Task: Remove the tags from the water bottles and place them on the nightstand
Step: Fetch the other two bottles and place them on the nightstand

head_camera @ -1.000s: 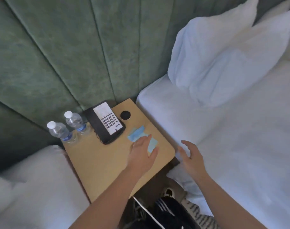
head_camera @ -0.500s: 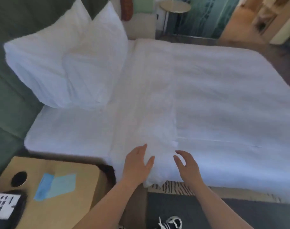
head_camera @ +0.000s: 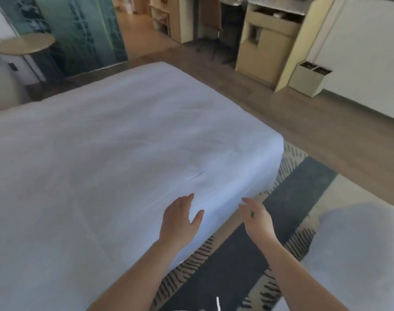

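Observation:
Neither the water bottles, the blue tags nor the nightstand are in view now. My left hand (head_camera: 180,223) hovers with relaxed, straight fingers over the near edge of a white bed (head_camera: 115,158) and holds nothing. My right hand (head_camera: 256,218) floats beside the bed's corner, over the rug, fingers loosely spread and empty. Both forearms reach in from the bottom of the frame.
A patterned dark and beige rug (head_camera: 288,207) lies between this bed and a second white bed (head_camera: 357,261) at the lower right. Beyond are wood floor, a round side table (head_camera: 25,44) at the upper left, and pale cabinets (head_camera: 268,41) with a bin (head_camera: 309,78) at the back.
The view has swung right, away from the nightstand with the bottles and blue tags, past the pillows to the foot of the bed. Both empty hands moved along with it.

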`<state>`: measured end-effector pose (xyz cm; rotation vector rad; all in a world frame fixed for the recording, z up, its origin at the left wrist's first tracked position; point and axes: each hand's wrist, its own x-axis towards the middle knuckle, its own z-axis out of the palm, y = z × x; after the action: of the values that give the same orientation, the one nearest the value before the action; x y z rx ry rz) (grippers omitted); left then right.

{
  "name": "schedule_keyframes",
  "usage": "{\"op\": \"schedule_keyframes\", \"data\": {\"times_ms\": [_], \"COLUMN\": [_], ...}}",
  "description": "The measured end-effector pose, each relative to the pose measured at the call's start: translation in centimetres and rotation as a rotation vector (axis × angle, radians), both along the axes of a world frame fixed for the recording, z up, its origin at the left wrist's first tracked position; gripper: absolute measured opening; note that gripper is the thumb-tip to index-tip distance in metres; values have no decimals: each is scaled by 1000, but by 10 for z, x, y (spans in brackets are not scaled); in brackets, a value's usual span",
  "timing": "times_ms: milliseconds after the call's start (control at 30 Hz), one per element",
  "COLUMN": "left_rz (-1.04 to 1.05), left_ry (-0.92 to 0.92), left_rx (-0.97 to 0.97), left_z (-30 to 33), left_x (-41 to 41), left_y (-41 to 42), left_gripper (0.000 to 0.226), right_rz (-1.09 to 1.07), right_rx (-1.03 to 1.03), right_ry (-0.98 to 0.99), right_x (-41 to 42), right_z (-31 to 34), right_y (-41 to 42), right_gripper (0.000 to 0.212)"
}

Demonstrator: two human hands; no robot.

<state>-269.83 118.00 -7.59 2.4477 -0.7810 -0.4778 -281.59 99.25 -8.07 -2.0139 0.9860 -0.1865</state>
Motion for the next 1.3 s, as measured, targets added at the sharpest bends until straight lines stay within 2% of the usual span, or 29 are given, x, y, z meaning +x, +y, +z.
{"op": "schedule_keyframes", "data": {"times_ms": [267, 500, 833, 1067, 1300], "left_rz": [-292, -473, -557, -621, -520], "left_ry": [-31, -13, -41, -1, -47], "left_rx": [17, 12, 67, 3, -17], "left_z": [5, -10, -24, -22, -36], "left_x": [3, 13, 83, 97, 125], "left_y": [-157, -297, -527, -670, -820], "left_gripper": [61, 60, 66, 60, 62], "right_rz": [-409, -588, -604, -635, -515], "right_rx": [-3, 58, 2, -15, 5], "right_ry": [-4, 38, 73, 60, 95], "right_x": [-66, -82, -3, 9, 33], "right_z": [-5, -23, -16, -20, -45], "right_y": [-100, -196, -411, -547, -715], "right_gripper": [37, 38, 39, 39, 41]}}
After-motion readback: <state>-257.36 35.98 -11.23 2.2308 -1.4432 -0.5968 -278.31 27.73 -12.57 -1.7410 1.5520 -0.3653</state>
